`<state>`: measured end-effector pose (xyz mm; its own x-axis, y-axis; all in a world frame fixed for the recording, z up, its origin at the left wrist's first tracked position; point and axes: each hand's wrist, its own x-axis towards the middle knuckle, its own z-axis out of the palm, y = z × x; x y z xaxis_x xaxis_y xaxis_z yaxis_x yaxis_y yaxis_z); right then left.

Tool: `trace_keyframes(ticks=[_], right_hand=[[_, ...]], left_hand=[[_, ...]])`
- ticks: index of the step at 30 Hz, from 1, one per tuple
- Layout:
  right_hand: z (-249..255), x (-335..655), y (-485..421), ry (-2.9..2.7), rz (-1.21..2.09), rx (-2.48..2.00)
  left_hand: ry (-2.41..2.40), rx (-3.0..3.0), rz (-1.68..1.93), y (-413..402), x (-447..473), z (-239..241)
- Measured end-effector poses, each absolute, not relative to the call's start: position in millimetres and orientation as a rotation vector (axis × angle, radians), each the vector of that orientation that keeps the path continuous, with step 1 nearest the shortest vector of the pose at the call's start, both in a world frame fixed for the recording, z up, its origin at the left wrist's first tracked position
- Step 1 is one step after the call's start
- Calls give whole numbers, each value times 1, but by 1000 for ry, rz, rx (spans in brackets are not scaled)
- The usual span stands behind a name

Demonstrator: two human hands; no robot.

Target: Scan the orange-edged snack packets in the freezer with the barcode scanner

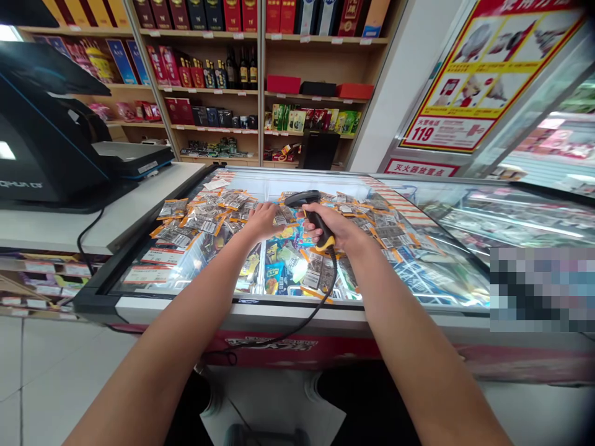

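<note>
Right hand (pixel 335 228): fingers clenching around the barcode scanner (pixel 310 214), holding it over the middle of the freezer lid (pixel 418 272), its cable (pixel 320 303) trailing past the near edge. Left hand (pixel 263 220): fingers spread, pressing flat on small orange-edged packets (pixel 199 217), which are covering the lid's far left part.

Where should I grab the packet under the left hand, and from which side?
By its near edge, from above: the packet lies flat on the freezer lid, crowded by other packets. The left hand rests on it; the right hand holds the scanner.
</note>
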<state>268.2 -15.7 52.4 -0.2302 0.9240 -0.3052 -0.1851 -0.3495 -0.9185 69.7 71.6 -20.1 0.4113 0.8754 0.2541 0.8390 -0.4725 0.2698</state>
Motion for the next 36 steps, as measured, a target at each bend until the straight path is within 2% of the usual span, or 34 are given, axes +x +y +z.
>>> trace_keyframes(ticks=[6, 13, 27, 31, 36], right_hand=[[49, 269, -13, -1021, 1706, -1115], [44, 271, -11, -1038, 1698, -1119], [48, 268, -15, -1052, 1696, -1115], [49, 271, -14, -1019, 1674, -1111], [53, 278, -8, -812, 1520, -1042]], left_hand=[[1649, 2423, 537, 80, 71, -24], [1566, 2501, 651, 72, 70, -14], [1555, 2586, 652, 69, 71, -11], [1604, 2636, 565, 68, 67, -11], [1913, 2564, 383, 66, 56, -7]])
